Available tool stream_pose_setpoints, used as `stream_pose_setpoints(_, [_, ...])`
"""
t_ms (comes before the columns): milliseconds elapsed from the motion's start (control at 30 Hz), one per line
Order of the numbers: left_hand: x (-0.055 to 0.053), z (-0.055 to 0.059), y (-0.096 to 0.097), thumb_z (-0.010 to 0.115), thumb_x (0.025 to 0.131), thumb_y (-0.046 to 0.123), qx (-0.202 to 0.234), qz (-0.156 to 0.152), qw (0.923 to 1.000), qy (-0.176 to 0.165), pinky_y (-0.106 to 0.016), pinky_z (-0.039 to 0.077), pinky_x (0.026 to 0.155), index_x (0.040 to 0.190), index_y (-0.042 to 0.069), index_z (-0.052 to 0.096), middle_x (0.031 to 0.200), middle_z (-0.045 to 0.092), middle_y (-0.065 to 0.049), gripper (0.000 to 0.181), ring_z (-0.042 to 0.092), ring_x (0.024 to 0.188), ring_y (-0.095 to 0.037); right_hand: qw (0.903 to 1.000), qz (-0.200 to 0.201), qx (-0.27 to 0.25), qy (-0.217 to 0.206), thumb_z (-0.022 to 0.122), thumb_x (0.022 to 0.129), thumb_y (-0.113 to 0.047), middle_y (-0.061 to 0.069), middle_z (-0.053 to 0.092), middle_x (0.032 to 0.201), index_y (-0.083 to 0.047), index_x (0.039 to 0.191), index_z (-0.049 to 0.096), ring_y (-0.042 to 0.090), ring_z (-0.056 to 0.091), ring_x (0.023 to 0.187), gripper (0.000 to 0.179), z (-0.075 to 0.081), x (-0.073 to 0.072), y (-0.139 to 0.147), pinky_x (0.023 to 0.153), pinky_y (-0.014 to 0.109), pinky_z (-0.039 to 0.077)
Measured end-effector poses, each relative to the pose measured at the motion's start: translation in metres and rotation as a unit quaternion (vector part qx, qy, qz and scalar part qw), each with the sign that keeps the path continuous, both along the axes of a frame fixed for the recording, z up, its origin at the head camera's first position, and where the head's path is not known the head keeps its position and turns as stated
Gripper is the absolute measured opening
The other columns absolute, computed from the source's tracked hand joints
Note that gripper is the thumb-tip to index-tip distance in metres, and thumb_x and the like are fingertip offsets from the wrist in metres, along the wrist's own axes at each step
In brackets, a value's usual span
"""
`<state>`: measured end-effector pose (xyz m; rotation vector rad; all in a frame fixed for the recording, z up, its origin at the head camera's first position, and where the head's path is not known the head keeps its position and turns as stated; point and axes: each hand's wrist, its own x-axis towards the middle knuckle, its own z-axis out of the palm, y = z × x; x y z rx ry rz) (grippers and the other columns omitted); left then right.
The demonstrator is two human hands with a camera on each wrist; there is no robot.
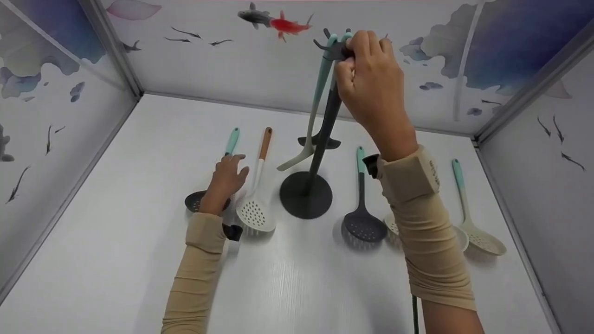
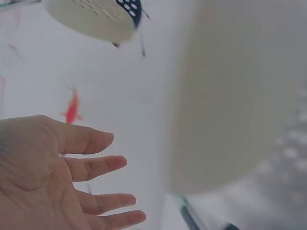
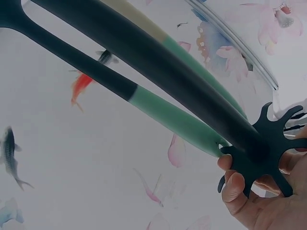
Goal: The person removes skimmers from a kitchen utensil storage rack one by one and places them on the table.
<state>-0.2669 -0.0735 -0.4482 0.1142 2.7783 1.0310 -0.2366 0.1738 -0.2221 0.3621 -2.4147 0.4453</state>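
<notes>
My right hand (image 1: 375, 81) grips the hooked top of a dark utensil stand (image 1: 320, 134), fingers curled about the hooks (image 3: 268, 143). Two mint-handled utensils hang there: a cream one (image 1: 312, 125) and one with a dark head (image 1: 330, 143), partly behind the pole. One fingertip lies against the dark utensil's mint handle end (image 3: 211, 143). Over the table, my left hand (image 1: 226, 178) has its fingers extended, holding nothing. Beneath it lies a dark perforated utensil (image 1: 194, 201) with a mint handle (image 1: 233, 139), partly hidden by the hand and wrist.
A white slotted skimmer (image 1: 255, 214) with a brown handle lies left of the stand's round base (image 1: 297, 202). To the right lie a dark skimmer (image 1: 365, 226) and a cream slotted utensil (image 1: 482, 240). My right forearm partly covers other pale heads. Printed panels enclose the table.
</notes>
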Motion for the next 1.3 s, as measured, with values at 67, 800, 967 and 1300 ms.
stream_pose_setpoints(67, [0.003, 0.01, 0.007, 0.043, 0.098, 0.022, 0.016, -0.015, 0.9995, 0.021, -0.052, 0.026, 0.11, 0.139, 0.006, 0.039, 0.148, 0.027, -0.022, 0.044, 0.025, 0.137, -0.039, 1.0, 0.003, 0.005, -0.002, 0.033, 0.09, -0.019, 0.017, 0.05, 0.101, 0.001, 0.109, 0.049, 0.028, 0.042, 0.092, 0.032, 0.0, 0.0, 0.001, 0.072, 0.037, 0.041])
stream_pose_setpoints(800, [0.013, 0.059, 0.101, 0.042, 0.1, 0.019, 0.302, -0.168, 0.9177, 0.196, -0.038, 0.041, 0.102, 0.147, 0.005, 0.022, 0.132, 0.05, -0.014, 0.053, 0.05, 0.122, -0.022, 0.9981, 0.015, 0.035, -0.047, 0.036, 0.095, -0.024, 0.016, 0.047, 0.12, -0.011, 0.124, 0.055, 0.027, 0.04, 0.109, 0.037, 0.014, 0.011, 0.006, 0.087, 0.039, 0.044])
stream_pose_setpoints(967, [0.012, 0.055, 0.104, 0.045, 0.098, 0.017, 0.327, -0.136, 0.9079, 0.225, -0.032, 0.045, 0.093, 0.132, 0.001, 0.045, 0.11, 0.059, -0.013, 0.037, 0.059, 0.1, -0.019, 0.9979, 0.035, 0.045, -0.032, 0.037, 0.096, -0.02, 0.019, 0.05, 0.11, -0.009, 0.125, 0.057, 0.029, 0.041, 0.103, 0.037, 0.014, 0.012, 0.005, 0.085, 0.039, 0.041])
stream_pose_setpoints(1300, [0.015, 0.065, 0.07, 0.054, 0.094, 0.016, 0.31, -0.095, 0.92, 0.221, -0.029, 0.052, 0.075, 0.112, 0.003, 0.059, 0.091, 0.064, -0.012, 0.023, 0.06, 0.084, -0.017, 0.9964, 0.06, 0.06, -0.006, 0.035, 0.097, -0.016, 0.019, 0.056, 0.107, 0.003, 0.121, 0.054, 0.031, 0.044, 0.097, 0.036, 0.016, 0.012, 0.006, 0.088, 0.041, 0.036])
